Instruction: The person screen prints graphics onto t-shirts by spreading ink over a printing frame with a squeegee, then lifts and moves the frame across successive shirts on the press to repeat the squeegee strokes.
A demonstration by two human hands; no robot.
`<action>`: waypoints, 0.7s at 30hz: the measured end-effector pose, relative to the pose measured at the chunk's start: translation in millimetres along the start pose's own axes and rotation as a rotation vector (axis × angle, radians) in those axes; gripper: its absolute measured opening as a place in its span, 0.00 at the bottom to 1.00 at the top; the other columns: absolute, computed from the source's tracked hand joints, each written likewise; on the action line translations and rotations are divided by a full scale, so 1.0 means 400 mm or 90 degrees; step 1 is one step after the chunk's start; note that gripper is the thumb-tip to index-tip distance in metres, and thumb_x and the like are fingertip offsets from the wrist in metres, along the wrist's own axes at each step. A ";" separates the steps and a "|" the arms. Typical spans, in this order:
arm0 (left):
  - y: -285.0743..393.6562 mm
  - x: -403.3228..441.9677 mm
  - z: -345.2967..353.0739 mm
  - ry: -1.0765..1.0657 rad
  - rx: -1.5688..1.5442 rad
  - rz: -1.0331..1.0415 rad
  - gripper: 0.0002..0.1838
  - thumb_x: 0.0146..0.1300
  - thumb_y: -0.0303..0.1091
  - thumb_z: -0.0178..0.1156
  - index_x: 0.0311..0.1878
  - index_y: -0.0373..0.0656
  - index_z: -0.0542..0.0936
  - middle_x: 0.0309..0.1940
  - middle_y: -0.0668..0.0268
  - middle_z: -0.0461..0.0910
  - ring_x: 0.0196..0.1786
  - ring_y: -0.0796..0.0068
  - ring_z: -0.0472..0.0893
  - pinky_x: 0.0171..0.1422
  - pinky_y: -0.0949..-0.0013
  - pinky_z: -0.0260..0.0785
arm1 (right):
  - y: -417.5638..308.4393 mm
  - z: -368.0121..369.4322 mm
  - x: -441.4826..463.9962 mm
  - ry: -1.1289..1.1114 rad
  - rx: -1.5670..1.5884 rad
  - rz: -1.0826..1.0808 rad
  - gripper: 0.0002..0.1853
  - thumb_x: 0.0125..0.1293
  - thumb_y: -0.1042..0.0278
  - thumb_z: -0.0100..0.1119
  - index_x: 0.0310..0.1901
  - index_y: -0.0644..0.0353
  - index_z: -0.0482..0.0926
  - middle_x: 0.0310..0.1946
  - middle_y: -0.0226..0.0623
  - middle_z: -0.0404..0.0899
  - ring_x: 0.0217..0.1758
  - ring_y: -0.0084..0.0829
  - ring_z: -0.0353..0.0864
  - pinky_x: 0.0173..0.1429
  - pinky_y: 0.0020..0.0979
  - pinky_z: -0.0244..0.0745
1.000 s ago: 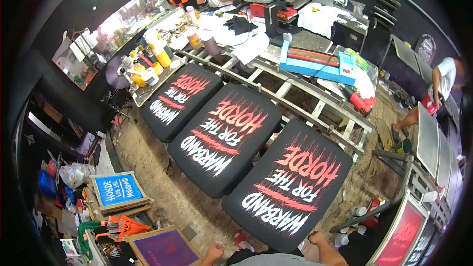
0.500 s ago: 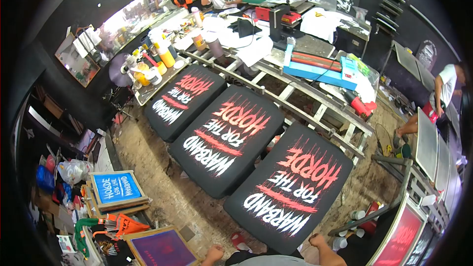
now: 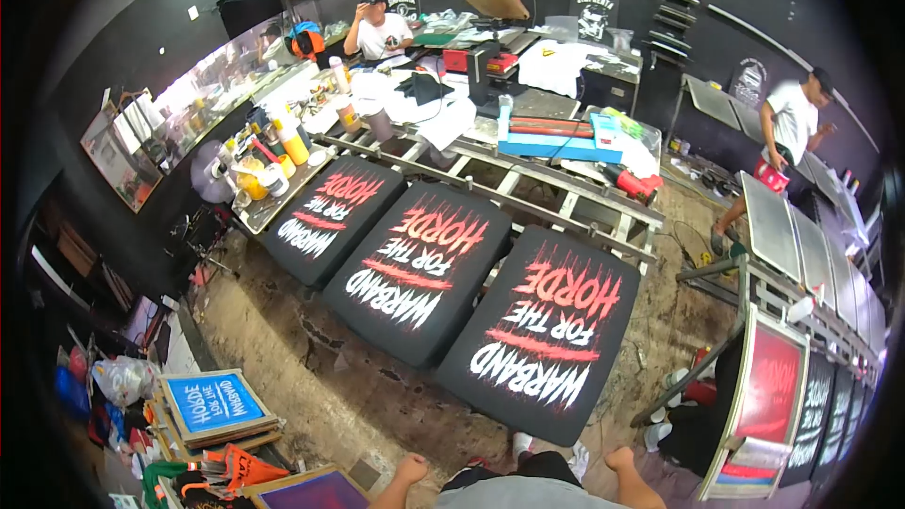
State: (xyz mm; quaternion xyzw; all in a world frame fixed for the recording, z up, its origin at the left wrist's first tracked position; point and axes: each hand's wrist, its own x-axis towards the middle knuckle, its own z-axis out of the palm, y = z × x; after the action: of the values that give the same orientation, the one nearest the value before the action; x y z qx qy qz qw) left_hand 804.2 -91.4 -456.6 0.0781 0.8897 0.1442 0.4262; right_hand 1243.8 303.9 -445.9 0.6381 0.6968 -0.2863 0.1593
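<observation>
My left hand (image 3: 412,468) hangs low beside my body, its fingers curled in and nothing seen in them. On the other side my right hand (image 3: 617,459) is also curled, below the corner of the nearest printed black shirt (image 3: 551,325); a gap lies between them. That shirt is stretched flat on a platen and reads "WARBAND FOR THE HORDE" in white and red. Two more black shirts with the same print, a middle shirt (image 3: 424,269) and a far-left shirt (image 3: 330,219), lie beside it in a row.
A metal rail frame (image 3: 528,184) runs behind the shirts, with a blue machine (image 3: 556,137) beyond it. Framed screens stand lower left, a blue one (image 3: 215,402), and lower right, a red one (image 3: 768,386). One person (image 3: 382,36) is at the back; another (image 3: 792,118) stands right.
My view has tilted up and shifted right, so the shirts appear lower left and smaller. The person at right now stands more upright. Both my hands stay low at my sides.
</observation>
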 end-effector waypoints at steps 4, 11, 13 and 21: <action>-0.064 0.012 -0.054 -0.018 -0.002 0.053 0.20 0.60 0.48 0.59 0.46 0.43 0.86 0.48 0.48 0.86 0.56 0.48 0.83 0.63 0.53 0.75 | 0.107 0.117 -0.226 0.046 0.045 0.096 0.17 0.53 0.63 0.63 0.38 0.70 0.86 0.42 0.62 0.86 0.55 0.54 0.86 0.58 0.43 0.81; -0.195 0.016 0.008 0.019 0.299 0.195 0.21 0.67 0.43 0.51 0.51 0.41 0.86 0.54 0.49 0.84 0.59 0.47 0.81 0.66 0.51 0.71 | 0.559 0.528 -0.360 0.007 -0.043 0.038 0.21 0.64 0.50 0.51 0.28 0.58 0.86 0.34 0.50 0.87 0.43 0.50 0.87 0.50 0.50 0.77; -0.233 0.072 0.051 -0.219 0.668 0.440 0.21 0.58 0.44 0.56 0.46 0.40 0.88 0.53 0.53 0.86 0.57 0.45 0.82 0.62 0.52 0.76 | 0.626 0.572 -0.427 0.066 -0.156 -0.087 0.19 0.69 0.61 0.45 0.30 0.51 0.88 0.33 0.44 0.88 0.36 0.48 0.87 0.42 0.51 0.78; 0.073 -0.079 0.233 -0.154 0.495 0.393 0.15 0.57 0.42 0.60 0.40 0.45 0.89 0.46 0.54 0.88 0.52 0.50 0.86 0.56 0.54 0.78 | 0.609 0.372 -0.786 0.097 0.299 0.421 0.21 0.61 0.59 0.58 0.46 0.69 0.85 0.52 0.64 0.83 0.59 0.56 0.83 0.61 0.47 0.79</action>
State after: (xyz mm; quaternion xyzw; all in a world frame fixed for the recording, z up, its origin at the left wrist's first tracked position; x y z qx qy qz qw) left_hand 897.2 -54.3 -479.4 0.5061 0.7574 -0.0885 0.4030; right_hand 1503.6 -31.3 -426.0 0.8659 0.3798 -0.3229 0.0408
